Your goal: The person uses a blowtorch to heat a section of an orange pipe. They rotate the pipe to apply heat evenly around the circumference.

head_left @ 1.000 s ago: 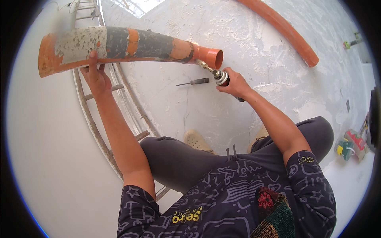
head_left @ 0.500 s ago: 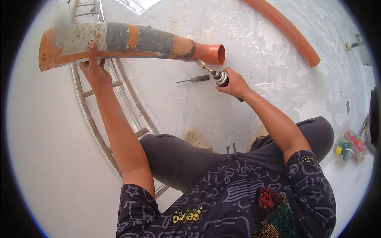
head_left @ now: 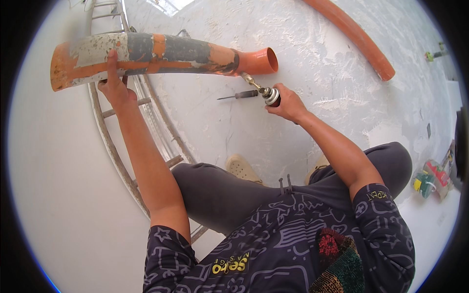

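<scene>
Slightly rolled, the held pipe [head_left: 168, 54] is patchy orange, grey and whitish.

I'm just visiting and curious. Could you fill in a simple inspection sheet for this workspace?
Surface: pale floor, marked with whitish smears.
Job's things: patchy orange pipe, held raised; torch-like tool, its brass-coloured nozzle aimed at the pipe's underside near the narrower end. Whether they touch is unclear.
Clutter: screwdriver below the nozzle; second orange pipe at upper right; colourful packages at far right.
Grips: left grip, a bare hand, supports the patchy pipe, thumb in front; right grip, also bare, holds the tool.
Cables: thin cord-like line at upper left, too small to identify.
Surroundings: ladder at the person's left.
</scene>
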A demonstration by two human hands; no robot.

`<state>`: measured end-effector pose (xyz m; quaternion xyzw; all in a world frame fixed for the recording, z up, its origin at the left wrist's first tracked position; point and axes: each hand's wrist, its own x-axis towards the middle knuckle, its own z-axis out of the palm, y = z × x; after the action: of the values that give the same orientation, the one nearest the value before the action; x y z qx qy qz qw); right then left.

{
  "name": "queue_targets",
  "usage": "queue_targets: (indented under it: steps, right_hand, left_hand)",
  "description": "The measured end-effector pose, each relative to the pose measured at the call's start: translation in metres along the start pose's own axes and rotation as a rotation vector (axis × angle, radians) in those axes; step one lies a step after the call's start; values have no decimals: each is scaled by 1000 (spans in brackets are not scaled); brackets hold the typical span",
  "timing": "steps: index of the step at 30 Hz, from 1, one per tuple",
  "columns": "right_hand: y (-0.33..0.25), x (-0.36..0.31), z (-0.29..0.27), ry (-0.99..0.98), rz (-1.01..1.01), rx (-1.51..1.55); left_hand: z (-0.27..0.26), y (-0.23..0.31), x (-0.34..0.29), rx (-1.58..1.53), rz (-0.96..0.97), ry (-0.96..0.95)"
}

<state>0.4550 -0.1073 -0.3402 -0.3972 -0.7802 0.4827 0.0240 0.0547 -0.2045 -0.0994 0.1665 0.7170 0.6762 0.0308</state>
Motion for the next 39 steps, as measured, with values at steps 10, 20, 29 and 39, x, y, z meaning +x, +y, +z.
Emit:
queue_targets:
  steps: [10,20,29,39]
  right_hand:
    - [-2,7,-12,21,47,53]
    - [-3,6,-5,-34,20,64]
    - [-2,6,-5,70,-9,33]
    - [-2,-3,14,-43,-71,-17]
  left_hand:
    - [-6,-2,4,44,-29,7]
    - [-6,-5,10,38,-32,39]
    - [-6,-13,14,25,-80,66]
    - [-1,-7,7,32,-56,63]
